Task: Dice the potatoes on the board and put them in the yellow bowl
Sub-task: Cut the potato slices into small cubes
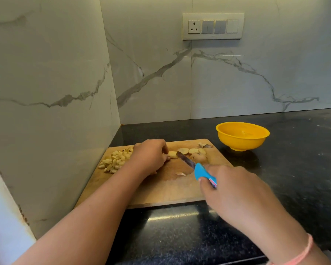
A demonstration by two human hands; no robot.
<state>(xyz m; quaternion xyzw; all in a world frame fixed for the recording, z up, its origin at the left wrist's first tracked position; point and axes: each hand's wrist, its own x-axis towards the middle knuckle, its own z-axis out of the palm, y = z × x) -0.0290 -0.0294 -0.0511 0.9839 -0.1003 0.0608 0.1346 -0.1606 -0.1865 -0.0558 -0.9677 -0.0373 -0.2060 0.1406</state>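
In the head view, a wooden board (161, 188) is seen on a dark counter (294, 150), set into the corner of the marble walls. A potato piece (172, 154) is pinned to the board under the curled fingers of the left hand (149, 155). A knife (191, 165) is gripped by its blue handle in the right hand (235, 190), with the blade angled toward that piece. Whether the edge already touches it cannot be told, as the spot is small and partly hidden.

A heap of diced potato (115, 160) lies at the board's left end. A few slices (191, 150) and a skin-on chunk (199, 157) lie at the far right, with peel scraps (204, 145) behind them. The yellow bowl (241, 142) stands just beyond the board's right corner, and no dice can be seen inside it.

The potato is judged firm and light, but damp and slippery on its cut faces. It is best laid flat side down and held from above, with fingertips tucked back from the blade. The dice are better scooped together than pinched singly.
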